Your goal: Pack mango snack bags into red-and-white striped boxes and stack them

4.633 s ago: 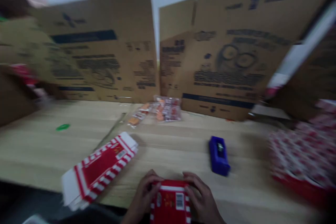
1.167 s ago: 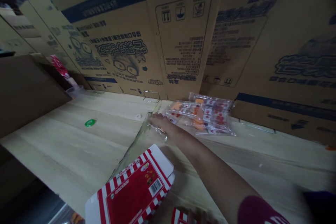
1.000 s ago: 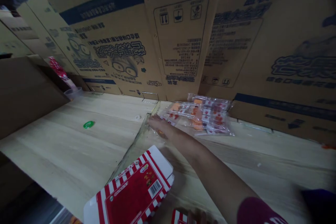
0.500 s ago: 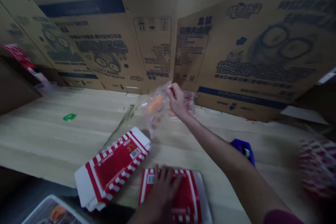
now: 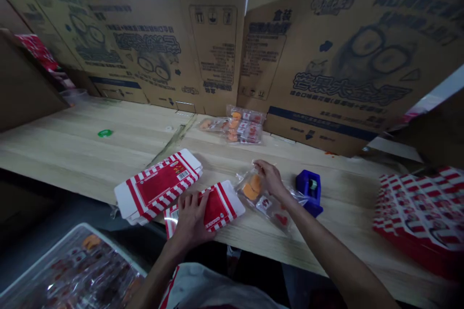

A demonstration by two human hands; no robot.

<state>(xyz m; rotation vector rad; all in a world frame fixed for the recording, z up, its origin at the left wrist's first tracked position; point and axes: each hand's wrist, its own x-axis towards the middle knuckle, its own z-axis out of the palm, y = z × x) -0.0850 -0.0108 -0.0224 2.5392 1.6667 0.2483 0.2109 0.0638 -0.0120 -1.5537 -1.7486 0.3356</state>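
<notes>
My right hand (image 5: 270, 177) pinches the upper edge of a clear plastic candy packet (image 5: 266, 200), with orange and red pieces showing inside. The packet is just above or on the tabletop; I cannot tell which. My left hand (image 5: 192, 219) lies spread over a flat red-and-white striped carton (image 5: 221, 203) near the table's front edge. Left of it, a stack of similar flat cartons (image 5: 159, 186) lies at a slant. A small pile of candy packets (image 5: 244, 125) rests against the cardboard at the back.
A blue tape dispenser (image 5: 310, 190) stands just right of my right hand. Striped boxes (image 5: 420, 212) sit at the far right. A white-rimmed tub (image 5: 83, 227) of packets is at lower left. Large cardboard boxes (image 5: 210, 48) wall the back. A green piece (image 5: 105, 133) lies left.
My right hand has come back from the rear of the table toward me, bringing a candy packet. The carton under my left hand has turned and shifted. The view has moved.
</notes>
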